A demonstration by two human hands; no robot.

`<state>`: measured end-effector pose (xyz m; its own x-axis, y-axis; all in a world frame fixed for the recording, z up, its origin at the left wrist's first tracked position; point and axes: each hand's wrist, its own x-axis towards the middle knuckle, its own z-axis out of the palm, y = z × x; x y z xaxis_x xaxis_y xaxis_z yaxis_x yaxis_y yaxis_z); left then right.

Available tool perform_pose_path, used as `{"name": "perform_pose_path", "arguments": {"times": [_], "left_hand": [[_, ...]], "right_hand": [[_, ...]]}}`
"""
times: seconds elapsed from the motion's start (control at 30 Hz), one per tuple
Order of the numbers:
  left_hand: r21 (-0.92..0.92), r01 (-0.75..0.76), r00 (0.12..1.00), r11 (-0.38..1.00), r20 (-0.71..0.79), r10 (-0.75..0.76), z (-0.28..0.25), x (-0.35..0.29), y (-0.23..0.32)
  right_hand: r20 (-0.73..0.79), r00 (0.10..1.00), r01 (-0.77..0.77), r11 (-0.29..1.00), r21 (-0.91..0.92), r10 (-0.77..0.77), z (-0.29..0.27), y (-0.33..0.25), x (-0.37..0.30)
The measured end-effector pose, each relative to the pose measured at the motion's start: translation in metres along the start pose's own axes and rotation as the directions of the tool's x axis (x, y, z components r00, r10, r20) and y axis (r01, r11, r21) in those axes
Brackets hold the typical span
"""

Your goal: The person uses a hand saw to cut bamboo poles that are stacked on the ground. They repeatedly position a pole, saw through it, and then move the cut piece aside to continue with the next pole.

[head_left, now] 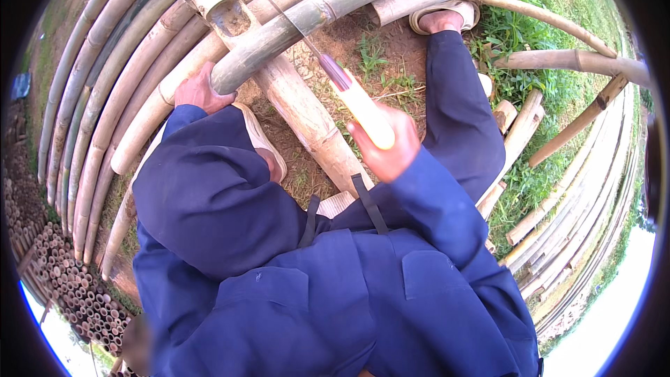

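A thick green-grey bamboo pole (269, 45) lies slantwise in front of me, its near end at the left. My left hand (202, 91) is closed around that near end. In my right hand (389, 143) is a handsaw (370, 113) with a pale yellow handle, the fingers wrapped round the grip. The saw's thin blade (285, 15) crosses the bamboo pole a little way from its end; how deep it sits cannot be made out. Beneath the pole runs a thicker bamboo support (300, 108), with an open notch (232, 17) near its far end.
Long bamboo poles (105, 77) lie side by side at the left. A stack of short cut bamboo pieces (73, 283) stands at the lower left. More poles (579, 199) and a bamboo frame (558, 61) are on the right, beside green weeds (516, 28). My legs straddle the support.
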<state>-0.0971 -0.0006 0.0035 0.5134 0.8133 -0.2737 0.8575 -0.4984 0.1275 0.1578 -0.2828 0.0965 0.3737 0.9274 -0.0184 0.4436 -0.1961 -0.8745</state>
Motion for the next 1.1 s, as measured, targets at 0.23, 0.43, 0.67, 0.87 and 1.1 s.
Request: {"name": "perform_pose_path", "arguments": {"times": [0.23,0.43,0.67,0.87,1.1], "left_hand": [[0.016,-0.021,1.0,1.0,-0.005,0.021,0.006,-0.01,-0.001],[0.031,0.019,0.998,0.999,0.059,-0.021,-0.01,-0.011,0.008],[-0.059,-0.025,0.998,0.998,-0.063,0.021,0.003,-0.021,-0.01],[-0.077,-0.094,0.995,0.993,-0.028,0.092,0.001,-0.002,0.003],[-0.066,-0.037,0.999,0.997,-0.013,0.036,0.004,-0.011,-0.007]], "right_hand": [[0.084,0.977,-0.196,0.98,0.018,0.194,-0.043,-0.055,-0.05],[-0.015,0.996,-0.087,0.992,0.097,0.089,0.032,0.001,0.072],[0.064,0.981,-0.181,0.983,-0.027,0.183,-0.034,-0.01,-0.103],[-0.084,0.994,0.085,0.989,0.124,-0.074,0.054,0.074,0.022],[0.043,0.995,-0.093,0.99,0.102,0.09,0.0,0.067,-0.102]]}}
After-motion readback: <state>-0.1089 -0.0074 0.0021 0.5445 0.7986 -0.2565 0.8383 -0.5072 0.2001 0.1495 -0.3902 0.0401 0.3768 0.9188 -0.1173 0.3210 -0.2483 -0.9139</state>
